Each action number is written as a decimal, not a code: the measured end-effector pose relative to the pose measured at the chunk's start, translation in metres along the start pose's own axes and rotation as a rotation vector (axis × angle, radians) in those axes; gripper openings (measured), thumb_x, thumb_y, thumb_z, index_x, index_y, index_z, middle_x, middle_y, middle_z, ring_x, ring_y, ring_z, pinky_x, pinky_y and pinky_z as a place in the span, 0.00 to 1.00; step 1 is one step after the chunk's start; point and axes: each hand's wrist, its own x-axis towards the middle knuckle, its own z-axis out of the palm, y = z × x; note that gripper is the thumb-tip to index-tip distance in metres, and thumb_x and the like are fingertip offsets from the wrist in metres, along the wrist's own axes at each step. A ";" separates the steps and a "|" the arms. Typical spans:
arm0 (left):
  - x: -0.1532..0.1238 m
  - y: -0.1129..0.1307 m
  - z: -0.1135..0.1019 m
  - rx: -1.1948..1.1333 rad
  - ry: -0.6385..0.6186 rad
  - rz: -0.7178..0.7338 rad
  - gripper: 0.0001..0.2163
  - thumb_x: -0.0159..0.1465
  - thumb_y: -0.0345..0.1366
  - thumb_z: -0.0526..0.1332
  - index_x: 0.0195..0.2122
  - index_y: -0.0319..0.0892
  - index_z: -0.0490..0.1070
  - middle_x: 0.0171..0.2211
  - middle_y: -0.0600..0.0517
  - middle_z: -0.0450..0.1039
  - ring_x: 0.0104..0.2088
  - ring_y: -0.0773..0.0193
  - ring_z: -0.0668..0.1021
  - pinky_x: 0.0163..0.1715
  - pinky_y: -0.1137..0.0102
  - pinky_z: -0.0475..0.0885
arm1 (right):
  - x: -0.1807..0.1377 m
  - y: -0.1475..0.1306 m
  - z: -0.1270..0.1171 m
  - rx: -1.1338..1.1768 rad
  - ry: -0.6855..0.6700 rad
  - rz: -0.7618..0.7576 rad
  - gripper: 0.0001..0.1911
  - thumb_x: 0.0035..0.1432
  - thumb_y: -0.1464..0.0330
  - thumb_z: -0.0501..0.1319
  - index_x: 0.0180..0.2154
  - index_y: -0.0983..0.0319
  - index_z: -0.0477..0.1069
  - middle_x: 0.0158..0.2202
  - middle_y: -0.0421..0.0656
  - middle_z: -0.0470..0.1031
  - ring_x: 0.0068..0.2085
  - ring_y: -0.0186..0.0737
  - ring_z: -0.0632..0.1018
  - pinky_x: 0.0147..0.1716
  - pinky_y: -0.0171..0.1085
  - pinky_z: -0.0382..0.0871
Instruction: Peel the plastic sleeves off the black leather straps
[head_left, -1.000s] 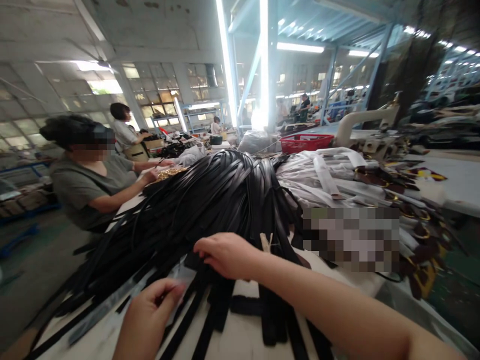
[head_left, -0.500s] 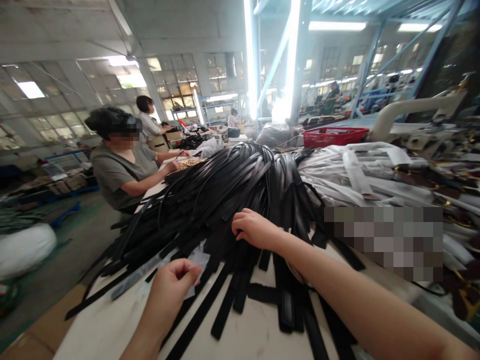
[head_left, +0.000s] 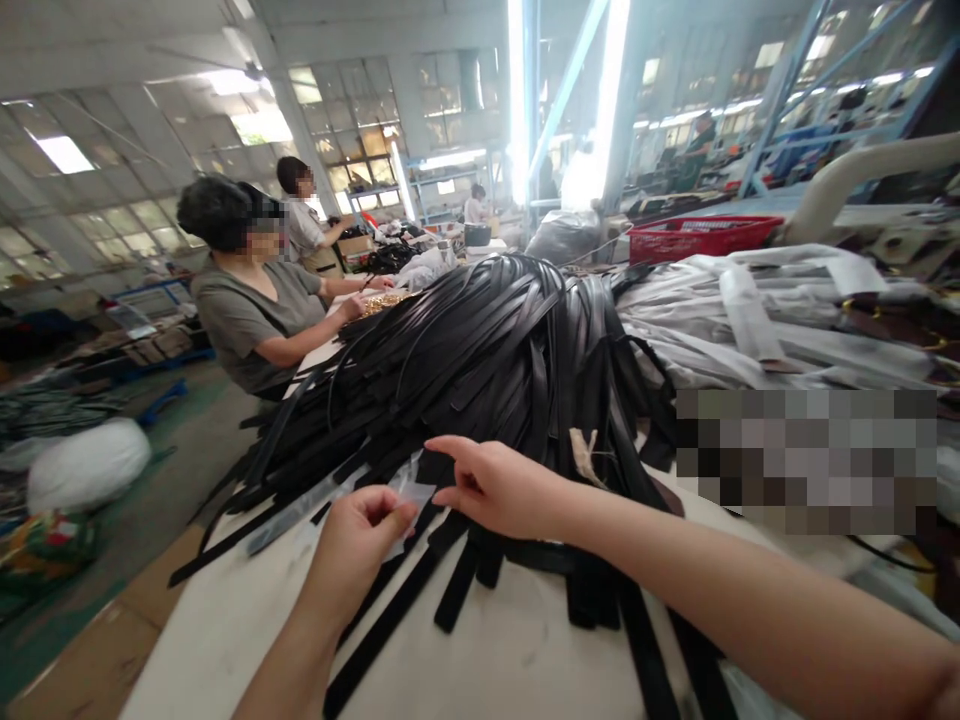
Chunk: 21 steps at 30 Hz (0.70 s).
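A big heap of black straps (head_left: 480,360) lies across the white table (head_left: 510,660), the strap ends fanning toward me. My left hand (head_left: 360,545) is closed, pinching a clear plastic sleeve (head_left: 409,495) by its near end. My right hand (head_left: 491,485) hovers just right of that sleeve, over the strap ends, index finger stretched toward it and the other fingers curled; it holds nothing that I can see. A frayed beige tie (head_left: 585,450) sticks up from the straps beside my right wrist.
A pile of grey-white wrapped straps (head_left: 750,320) fills the right of the table, with a red basket (head_left: 697,238) behind. A person in a grey shirt (head_left: 251,310) sits at the table's left side, another stands beyond. A white sack (head_left: 86,462) lies on the floor at left.
My right hand has come off the black straps and moved left toward the sleeve. My left hand has lifted the sleeve a little nearer to it.
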 end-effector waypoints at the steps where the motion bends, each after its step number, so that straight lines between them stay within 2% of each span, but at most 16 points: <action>1: -0.001 0.001 0.000 0.002 -0.014 -0.007 0.15 0.53 0.46 0.64 0.18 0.40 0.68 0.18 0.57 0.65 0.22 0.68 0.65 0.24 0.74 0.59 | 0.003 0.005 0.002 0.063 -0.027 0.009 0.15 0.58 0.66 0.62 0.46 0.64 0.72 0.22 0.35 0.66 0.23 0.30 0.67 0.23 0.29 0.57; 5: -0.002 0.002 0.002 -0.017 -0.063 -0.021 0.15 0.52 0.45 0.65 0.18 0.40 0.67 0.17 0.58 0.64 0.21 0.69 0.63 0.23 0.74 0.57 | 0.007 0.015 0.006 0.183 -0.031 -0.031 0.07 0.57 0.68 0.63 0.35 0.66 0.76 0.23 0.36 0.69 0.23 0.28 0.67 0.23 0.28 0.58; 7: -0.002 0.001 0.003 -0.034 -0.074 -0.028 0.14 0.51 0.44 0.65 0.18 0.40 0.66 0.17 0.58 0.63 0.21 0.70 0.63 0.23 0.74 0.56 | 0.007 0.014 0.007 0.223 -0.037 -0.011 0.07 0.57 0.68 0.63 0.34 0.66 0.77 0.22 0.36 0.69 0.23 0.28 0.66 0.22 0.28 0.58; 12: -0.002 0.001 0.006 -0.139 -0.072 -0.023 0.15 0.48 0.41 0.67 0.17 0.41 0.63 0.16 0.60 0.59 0.20 0.71 0.60 0.21 0.75 0.55 | 0.006 0.014 -0.001 0.338 -0.068 0.031 0.14 0.56 0.65 0.65 0.43 0.67 0.75 0.20 0.33 0.65 0.21 0.26 0.63 0.20 0.27 0.56; 14: -0.002 0.001 0.007 -0.182 -0.066 -0.016 0.15 0.48 0.40 0.68 0.17 0.41 0.62 0.16 0.60 0.58 0.20 0.72 0.61 0.21 0.75 0.55 | 0.006 0.014 -0.004 0.345 -0.116 0.041 0.21 0.53 0.64 0.67 0.48 0.67 0.73 0.21 0.33 0.65 0.21 0.27 0.63 0.19 0.27 0.56; 16: -0.002 0.001 0.007 -0.201 -0.060 -0.011 0.15 0.48 0.39 0.68 0.17 0.41 0.61 0.16 0.60 0.59 0.20 0.72 0.61 0.21 0.75 0.56 | 0.006 0.014 -0.005 0.315 -0.162 0.037 0.23 0.51 0.64 0.68 0.49 0.67 0.72 0.21 0.33 0.66 0.20 0.27 0.64 0.19 0.27 0.56; 19: -0.001 0.001 0.006 -0.153 -0.065 0.007 0.14 0.49 0.40 0.68 0.17 0.41 0.63 0.17 0.58 0.61 0.20 0.70 0.64 0.22 0.75 0.59 | 0.005 0.014 -0.001 0.235 -0.124 -0.063 0.11 0.55 0.67 0.65 0.40 0.66 0.76 0.22 0.35 0.70 0.22 0.28 0.67 0.22 0.28 0.59; 21: -0.001 0.003 0.006 -0.068 -0.092 0.024 0.11 0.52 0.42 0.67 0.22 0.40 0.71 0.21 0.55 0.68 0.24 0.66 0.70 0.25 0.74 0.64 | 0.005 0.013 0.002 0.144 -0.062 -0.128 0.05 0.56 0.72 0.62 0.34 0.66 0.77 0.26 0.38 0.74 0.26 0.29 0.70 0.27 0.28 0.61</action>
